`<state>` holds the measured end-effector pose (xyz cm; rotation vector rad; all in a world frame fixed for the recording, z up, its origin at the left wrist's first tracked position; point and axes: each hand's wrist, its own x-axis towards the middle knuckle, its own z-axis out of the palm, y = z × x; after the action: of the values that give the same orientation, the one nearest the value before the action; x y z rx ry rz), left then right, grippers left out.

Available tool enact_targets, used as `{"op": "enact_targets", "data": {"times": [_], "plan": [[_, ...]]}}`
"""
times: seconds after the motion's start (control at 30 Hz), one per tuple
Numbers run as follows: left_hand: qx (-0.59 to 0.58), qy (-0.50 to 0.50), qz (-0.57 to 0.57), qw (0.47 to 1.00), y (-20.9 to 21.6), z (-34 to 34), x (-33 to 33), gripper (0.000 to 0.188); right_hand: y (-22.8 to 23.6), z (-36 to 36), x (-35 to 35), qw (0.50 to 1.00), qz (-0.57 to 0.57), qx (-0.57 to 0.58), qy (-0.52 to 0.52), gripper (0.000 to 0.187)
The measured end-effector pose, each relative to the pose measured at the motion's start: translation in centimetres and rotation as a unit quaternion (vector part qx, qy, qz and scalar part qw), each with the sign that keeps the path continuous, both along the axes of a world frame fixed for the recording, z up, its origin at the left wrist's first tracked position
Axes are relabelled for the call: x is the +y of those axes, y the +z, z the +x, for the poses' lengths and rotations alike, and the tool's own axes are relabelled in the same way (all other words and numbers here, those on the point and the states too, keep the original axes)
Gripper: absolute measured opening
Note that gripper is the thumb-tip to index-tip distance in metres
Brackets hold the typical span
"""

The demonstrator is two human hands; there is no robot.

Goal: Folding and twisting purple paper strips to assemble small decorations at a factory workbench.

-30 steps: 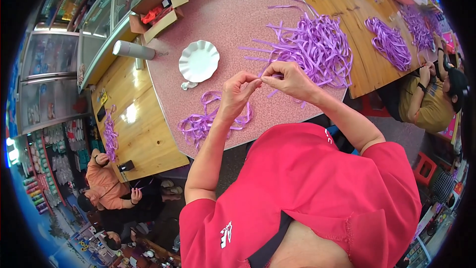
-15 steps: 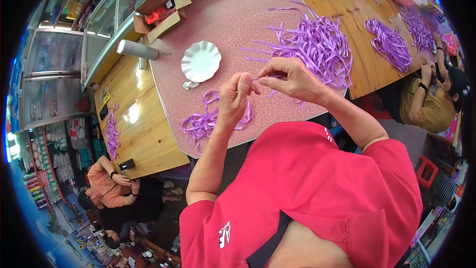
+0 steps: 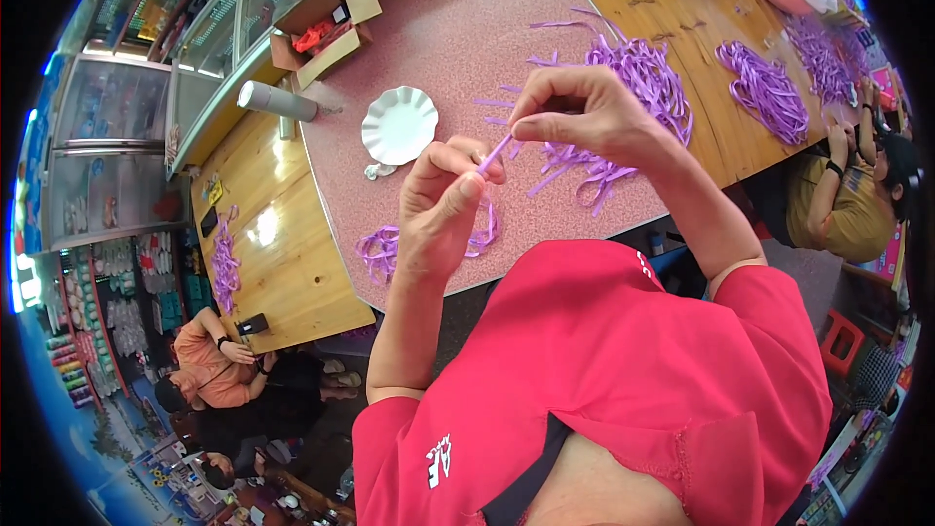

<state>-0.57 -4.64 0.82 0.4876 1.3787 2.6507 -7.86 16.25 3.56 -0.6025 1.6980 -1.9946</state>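
Between my two hands a short length of purple ribbon [image 3: 498, 152] is stretched at a slant above the pink speckled tabletop. My left hand [image 3: 450, 190] pinches its lower end between thumb and fingers. Higher and to the right, my right hand [image 3: 584, 117] pinches the other end between thumb and forefinger. Behind the right hand spreads a big loose pile of purple ribbons [image 3: 648, 78]. A smaller heap of purple ribbon [image 3: 380, 248] lies beside my left wrist, partly hidden by it. Beyond my left hand sits a white scalloped plate [image 3: 400, 126].
An open cardboard box [image 3: 336, 63] with red things stands at the far left, near a grey cylinder [image 3: 278, 100]. More purple ribbon bundles [image 3: 765, 93] lie on the wooden table at right. One person [image 3: 838, 200] sits at the right, another [image 3: 219, 360] at the lower left.
My right hand has risen and drawn away from my left, so more purple ribbon shows between them. The left hand has moved slightly left and turned, its thumb now on the ribbon.
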Motion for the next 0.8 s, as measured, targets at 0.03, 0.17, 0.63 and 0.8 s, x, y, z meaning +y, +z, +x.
{"op": "enact_targets", "data": {"times": [0.03, 0.17, 0.63, 0.8], "plan": [[-0.038, 0.003, 0.048, 0.998, -0.6, -0.1, -0.1, 0.003, -1.2, 0.3, -0.4, 1.0, 0.0, 0.002, -0.001, 0.008], [-0.101, 0.127, 0.057, 0.985, -2.4, -0.3, 0.8, 0.003, -5.1, 2.3, -2.3, 0.997, -0.05, -0.026, -0.052, 0.009], [0.336, 0.271, -0.557, 0.709, -2.6, -2.0, 1.1, 0.016, -7.5, 1.7, -2.5, 0.965, -0.014, -0.253, -0.072, 0.024], [0.315, 0.327, -0.512, 0.729, -3.8, -2.1, 1.5, 0.019, -6.9, 2.1, -3.6, 0.96, -0.06, -0.249, -0.109, 0.024]]}}
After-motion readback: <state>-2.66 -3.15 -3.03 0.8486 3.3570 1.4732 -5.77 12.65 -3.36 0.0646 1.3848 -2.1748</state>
